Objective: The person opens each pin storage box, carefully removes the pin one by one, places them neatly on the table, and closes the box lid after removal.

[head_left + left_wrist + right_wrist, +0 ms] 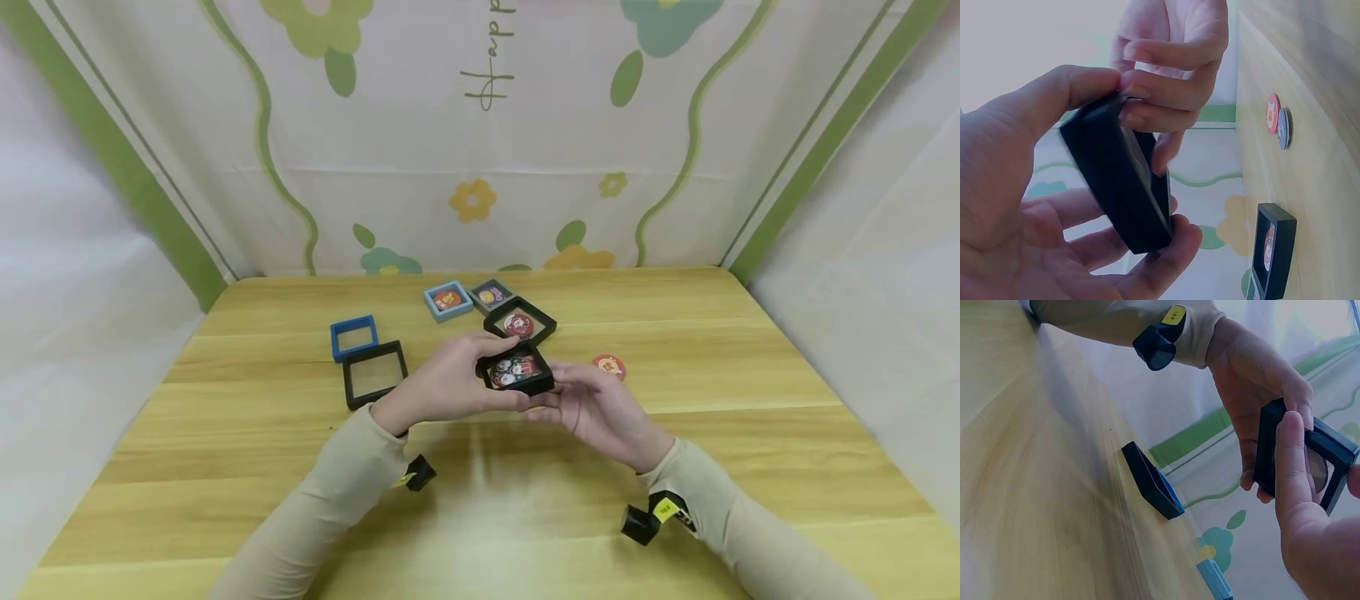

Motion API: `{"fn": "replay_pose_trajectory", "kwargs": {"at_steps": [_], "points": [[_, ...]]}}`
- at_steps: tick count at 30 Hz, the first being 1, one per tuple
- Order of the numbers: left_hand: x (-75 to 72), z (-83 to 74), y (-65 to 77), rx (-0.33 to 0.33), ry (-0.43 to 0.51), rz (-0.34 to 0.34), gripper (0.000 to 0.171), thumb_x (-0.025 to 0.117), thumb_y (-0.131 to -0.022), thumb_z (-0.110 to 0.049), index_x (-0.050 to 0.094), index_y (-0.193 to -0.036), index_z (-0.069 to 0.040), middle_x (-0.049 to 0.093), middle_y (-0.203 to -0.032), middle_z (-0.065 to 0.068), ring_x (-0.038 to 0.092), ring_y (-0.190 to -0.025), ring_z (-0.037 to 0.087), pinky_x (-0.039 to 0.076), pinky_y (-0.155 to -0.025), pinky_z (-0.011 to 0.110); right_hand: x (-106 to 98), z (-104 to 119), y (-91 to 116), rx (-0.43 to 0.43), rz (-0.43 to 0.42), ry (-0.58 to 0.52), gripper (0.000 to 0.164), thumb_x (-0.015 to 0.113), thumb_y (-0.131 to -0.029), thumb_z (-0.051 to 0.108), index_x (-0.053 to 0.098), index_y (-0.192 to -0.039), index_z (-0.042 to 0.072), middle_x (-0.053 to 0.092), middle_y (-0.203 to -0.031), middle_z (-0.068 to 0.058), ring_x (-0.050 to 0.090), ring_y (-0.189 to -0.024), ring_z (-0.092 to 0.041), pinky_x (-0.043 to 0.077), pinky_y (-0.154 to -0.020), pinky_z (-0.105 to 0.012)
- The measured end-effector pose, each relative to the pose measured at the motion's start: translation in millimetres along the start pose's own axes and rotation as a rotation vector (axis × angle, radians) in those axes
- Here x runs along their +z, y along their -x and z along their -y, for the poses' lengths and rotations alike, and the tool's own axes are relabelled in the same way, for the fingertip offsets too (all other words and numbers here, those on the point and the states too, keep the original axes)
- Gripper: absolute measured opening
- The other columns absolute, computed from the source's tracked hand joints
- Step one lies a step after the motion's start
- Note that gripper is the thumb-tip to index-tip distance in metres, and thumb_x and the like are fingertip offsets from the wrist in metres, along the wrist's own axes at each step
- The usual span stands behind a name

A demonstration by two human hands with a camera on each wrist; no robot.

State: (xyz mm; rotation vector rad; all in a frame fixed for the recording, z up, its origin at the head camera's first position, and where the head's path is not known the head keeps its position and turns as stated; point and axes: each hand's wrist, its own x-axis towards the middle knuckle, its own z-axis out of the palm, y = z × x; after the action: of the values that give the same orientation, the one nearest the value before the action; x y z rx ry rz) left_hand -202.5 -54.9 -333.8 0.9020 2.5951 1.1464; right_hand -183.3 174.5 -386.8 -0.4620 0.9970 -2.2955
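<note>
My left hand point(461, 379) grips a small black display frame point(536, 384) above the table, thumb on one edge and fingers on the opposite one. Inside its clear window sits a round badge point(512, 371) printed with little red and white figures. From the other side, my right hand point(600, 412) pinches the frame's edge between thumb and fingers. In the left wrist view, the right fingertips point(1134, 92) lie right at the frame's rim. The frame is tilted, its badge mostly hidden by fingers in the right wrist view.
Behind the hands lie another black frame point(547, 326) with a red badge, a grey frame point(504, 287) and a light blue frame point(450, 314). Left are a blue frame point(337, 344) and a larger black frame point(349, 387). A red badge point(609, 367) and a dark badge point(1284, 129) lie right.
</note>
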Motion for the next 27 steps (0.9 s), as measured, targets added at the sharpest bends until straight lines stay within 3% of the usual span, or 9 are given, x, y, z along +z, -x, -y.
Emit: {"fn": "replay_pose_trajectory", "kwargs": {"at_steps": [8,15,27], "points": [[-1.5,0.8,-0.6,0.022,0.014,0.016,0.08,0.085,-0.076,-0.04,0.052,-0.143,-0.011,0.054,-0.135,0.009,0.053,-0.104,0.016,0.051,-0.077,0.029,1.8,-1.0,-0.2,0.001,0.046,0.012,0.043,0.03,-0.102,0.004,0.04,-0.14,-0.013,0.048,-0.134,-0.027,0.06,-0.105,-0.032,0.048,-0.095,-0.042],[-4.4,0.0,-0.3,0.043,-0.007,0.039,0.079,0.083,-0.078,-0.04,0.05,-0.145,-0.012,0.055,-0.135,0.009,0.053,-0.104,0.015,0.049,-0.08,0.03,3.9,-0.3,0.0,-0.014,0.027,0.064,0.041,0.029,-0.1,0.003,0.047,-0.133,-0.013,0.053,-0.13,-0.025,0.062,-0.103,-0.031,0.049,-0.094,-0.039],[-5.2,1.5,-1.8,0.056,0.092,0.04,0.082,0.084,-0.078,-0.039,0.048,-0.147,-0.012,0.055,-0.136,0.002,0.053,-0.114,0.014,0.049,-0.09,0.041,3.6,3.2,1.6,-0.023,0.01,0.088,0.043,0.03,-0.099,0.003,0.04,-0.138,-0.014,0.048,-0.134,-0.027,0.062,-0.106,-0.032,0.049,-0.093,-0.038]]}}
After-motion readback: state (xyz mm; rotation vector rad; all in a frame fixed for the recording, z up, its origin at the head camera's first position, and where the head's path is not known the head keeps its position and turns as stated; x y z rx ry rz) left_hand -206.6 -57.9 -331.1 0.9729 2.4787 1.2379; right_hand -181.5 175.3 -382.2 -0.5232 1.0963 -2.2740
